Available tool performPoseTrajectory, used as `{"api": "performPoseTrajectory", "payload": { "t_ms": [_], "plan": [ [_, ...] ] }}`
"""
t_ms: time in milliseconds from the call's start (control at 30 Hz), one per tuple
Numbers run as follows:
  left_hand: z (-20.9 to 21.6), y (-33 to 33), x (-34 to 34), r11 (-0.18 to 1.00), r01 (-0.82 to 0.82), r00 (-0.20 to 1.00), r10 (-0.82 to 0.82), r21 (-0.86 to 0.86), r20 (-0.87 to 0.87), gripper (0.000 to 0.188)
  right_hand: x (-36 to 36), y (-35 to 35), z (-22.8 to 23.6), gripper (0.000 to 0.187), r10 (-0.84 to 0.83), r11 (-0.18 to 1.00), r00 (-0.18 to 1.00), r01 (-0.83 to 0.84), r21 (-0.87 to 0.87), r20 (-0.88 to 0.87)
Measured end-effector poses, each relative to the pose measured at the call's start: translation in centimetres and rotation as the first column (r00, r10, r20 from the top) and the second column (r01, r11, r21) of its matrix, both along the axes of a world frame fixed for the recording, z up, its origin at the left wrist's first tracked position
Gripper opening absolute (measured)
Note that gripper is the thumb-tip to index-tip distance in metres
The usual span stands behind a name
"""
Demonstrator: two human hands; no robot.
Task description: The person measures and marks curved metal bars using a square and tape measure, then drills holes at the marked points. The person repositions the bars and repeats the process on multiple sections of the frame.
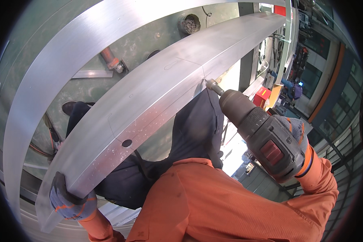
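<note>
The right hand (298, 133) is wrapped tight around the drill (262, 133). Its tip points to ten o'clock, touching the long metal bar (149, 105). The left hand (68, 199) squeezes the bar's end at seven o'clock.

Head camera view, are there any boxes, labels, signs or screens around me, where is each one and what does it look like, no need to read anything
Red box: behind the drill, right of the long metal profile, low and rectangular, red with a yellow patch.
Red panel: top edge, beyond the profile's far end, flat, plain red.
Small screen: far right background, tiny bluish-white glow, too small to tell more.
Label plate on drill: small dark patch on the drill's grey body, near the right hand.
</note>
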State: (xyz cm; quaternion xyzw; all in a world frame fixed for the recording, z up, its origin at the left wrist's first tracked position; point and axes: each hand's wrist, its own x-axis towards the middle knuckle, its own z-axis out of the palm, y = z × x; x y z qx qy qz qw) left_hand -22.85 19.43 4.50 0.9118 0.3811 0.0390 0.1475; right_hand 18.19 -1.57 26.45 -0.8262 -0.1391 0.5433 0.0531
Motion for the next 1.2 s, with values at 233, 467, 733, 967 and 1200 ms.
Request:
{"api": "performPoseTrajectory", "payload": {
  "t_ms": [233, 467, 733, 967, 1200],
  "plan": [
    [-0.2, -0.2, -0.2, 1.000, -0.003, 1.000, 0.003, -0.002, 0.003, 0.060, 1.8, 4.4, 0.2, 0.031, -0.215, 0.976, 0.975, 0.216, 0.006, -0.047],
    [-0.1, 0.1, -0.5, 1.000, -0.002, 1.000, 0.001, -0.021, -0.017, 0.061, 4.3, 2.4, 2.2, 0.029, -0.454, 0.887, 0.891, 0.450, -0.107, -0.020],
    [0.4, -0.1, 0.1, 1.000, 0.001, 0.999, -0.002, -0.030, -0.040, 0.061, 2.6, 2.4, -0.1, 0.024, -0.264, 0.937, 0.957, 0.285, -0.202, 0.124],
    [-0.2, 0.1, -0.5, 1.000, 0.001, 1.000, -0.001, -0.025, -0.007, 0.060, 3.7, 3.7, 0.6, 0.027, -0.322, 0.935, 0.947, 0.318, -0.155, 0.005],
    [-0.1, 0.0, -0.3, 1.000, 0.007, 1.000, -0.007, -0.022, -0.023, 0.063, 2.7, 4.3, -0.3, 0.024, -0.130, 0.972, 0.987, 0.147, -0.184, 0.099]
  ]
}}
